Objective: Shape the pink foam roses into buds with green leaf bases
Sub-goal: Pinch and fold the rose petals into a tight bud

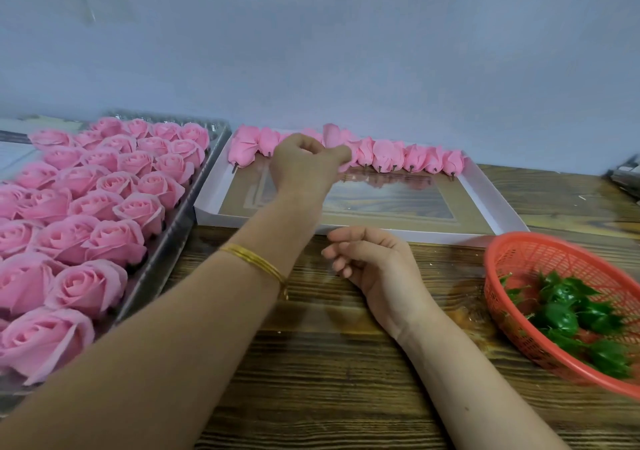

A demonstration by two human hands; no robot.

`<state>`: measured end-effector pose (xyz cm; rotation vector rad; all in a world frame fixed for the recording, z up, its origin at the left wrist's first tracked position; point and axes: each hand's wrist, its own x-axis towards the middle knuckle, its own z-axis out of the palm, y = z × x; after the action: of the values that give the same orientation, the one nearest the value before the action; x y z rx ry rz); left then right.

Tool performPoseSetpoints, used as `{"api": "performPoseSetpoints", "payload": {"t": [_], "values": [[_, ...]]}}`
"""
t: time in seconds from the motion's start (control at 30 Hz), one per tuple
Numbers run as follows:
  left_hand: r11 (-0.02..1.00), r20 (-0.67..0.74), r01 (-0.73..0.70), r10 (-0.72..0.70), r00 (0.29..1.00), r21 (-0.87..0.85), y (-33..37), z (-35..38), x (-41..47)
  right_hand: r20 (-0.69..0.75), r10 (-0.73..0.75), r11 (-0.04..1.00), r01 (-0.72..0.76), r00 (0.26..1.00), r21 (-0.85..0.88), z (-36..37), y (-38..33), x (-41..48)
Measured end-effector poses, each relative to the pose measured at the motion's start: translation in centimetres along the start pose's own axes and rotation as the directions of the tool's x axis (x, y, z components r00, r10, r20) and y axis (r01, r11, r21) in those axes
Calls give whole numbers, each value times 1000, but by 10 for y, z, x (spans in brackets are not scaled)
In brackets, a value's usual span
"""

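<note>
With my left hand (308,164) holding a pink bud (331,135) in a pinch grip at the row (388,155) along the far edge of the white tray (491,193), and my right hand (374,259) slack and empty above the tabletop (311,363), I'd seat it gently against that row, stem toward me, without squashing petals.

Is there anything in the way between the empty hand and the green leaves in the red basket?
No, nothing visible. Only wooden table lies between the right hand and the red basket; the green leaf bases sit inside, behind its low rim. The left hand is away at the white box, pinching a pink bud.
</note>
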<state>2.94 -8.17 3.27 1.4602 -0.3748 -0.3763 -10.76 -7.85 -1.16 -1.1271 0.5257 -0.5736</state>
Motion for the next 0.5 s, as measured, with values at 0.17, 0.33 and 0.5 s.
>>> {"api": "performPoseSetpoints", "payload": {"t": [0.17,0.33,0.5], "values": [[995,-7,2,-3,1000,-99,-8,-12,-37,-100,-5,994,16,995,109,0,-1,1],[992,-7,-100,100,995,74,-20,-34,-64,-174,-42,986,69,984,151,-1,-1,1],[979,-6,-150,152,988,136,-33,-50,-85,-136,-52,993,66,989,98,3,3,-2]]}}
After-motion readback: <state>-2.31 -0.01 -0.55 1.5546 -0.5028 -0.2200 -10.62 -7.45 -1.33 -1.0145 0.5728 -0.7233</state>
